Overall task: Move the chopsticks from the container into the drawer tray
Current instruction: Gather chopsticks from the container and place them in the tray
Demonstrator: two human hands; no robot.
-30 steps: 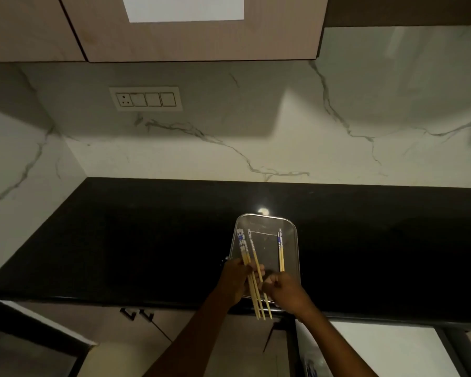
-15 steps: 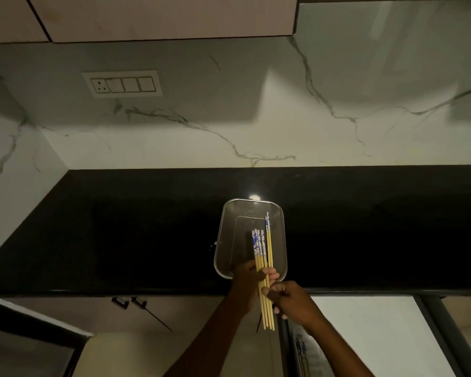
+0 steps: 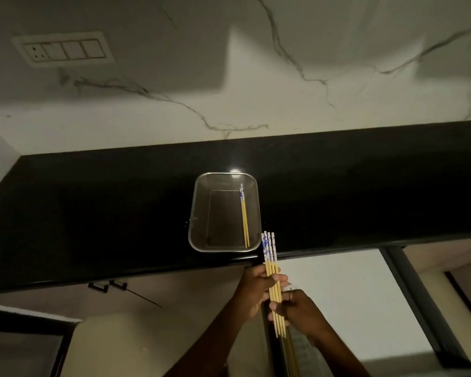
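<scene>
— Chopsticks?
— A bundle of chopsticks, blue-patterned tops pointing away, held in the air just past the near edge of the bench, over the open drawer.
— Held how?
— Left hand wrapped around the middle of the shafts; right hand pinching them lower down, toward the plain tips. Both closed on the bundle.
— Anything left behind?
— Remaining chopsticks lying along the right side inside the clear container, apart from the bundle.
— Container where?
— On the black bench, close to its front edge.
— Around that?
— Marble wall behind, switch panel upper left.
</scene>
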